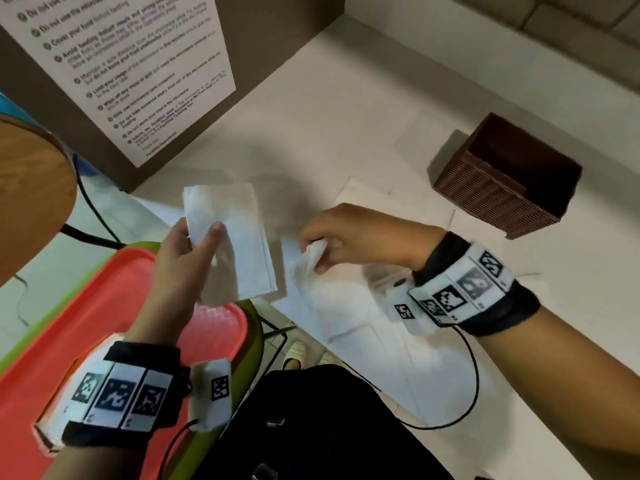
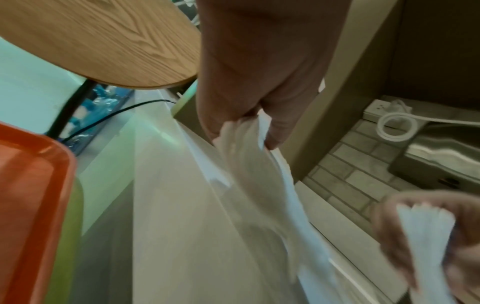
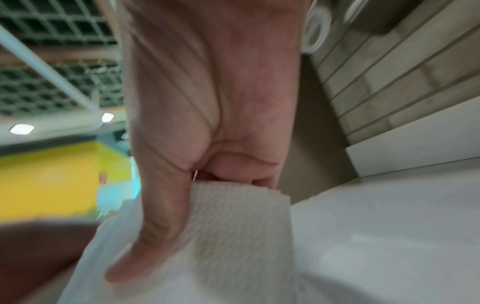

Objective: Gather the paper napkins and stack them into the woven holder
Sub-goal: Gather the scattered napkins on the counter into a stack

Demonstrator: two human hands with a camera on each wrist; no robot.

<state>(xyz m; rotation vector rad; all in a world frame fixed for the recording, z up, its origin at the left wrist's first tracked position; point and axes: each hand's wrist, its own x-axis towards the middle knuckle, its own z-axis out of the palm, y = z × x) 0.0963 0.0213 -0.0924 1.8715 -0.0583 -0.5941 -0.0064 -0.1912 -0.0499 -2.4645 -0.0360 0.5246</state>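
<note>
My left hand (image 1: 201,237) grips a flat white napkin bundle (image 1: 239,244) upright over the counter's near edge, thumb on its front. In the left wrist view, that hand (image 2: 241,131) pinches the bundle (image 2: 259,185) from above. My right hand (image 1: 317,252) pinches a crumpled napkin corner (image 1: 308,268) lifted off the counter. The right wrist view shows its thumb (image 3: 155,226) pressed on the embossed napkin (image 3: 239,230). More napkins (image 1: 391,209) lie flat on the white counter. The brown woven holder (image 1: 498,188) stands at the far right, dark inside, away from both hands.
A brown panel with a printed notice (image 1: 121,74) stands at the back left. Left of the counter are an orange tray (image 1: 104,306) and a round wooden top (image 1: 31,188). A brick wall (image 1: 554,29) runs behind the white counter (image 1: 346,109). A power strip (image 2: 384,109) sits below.
</note>
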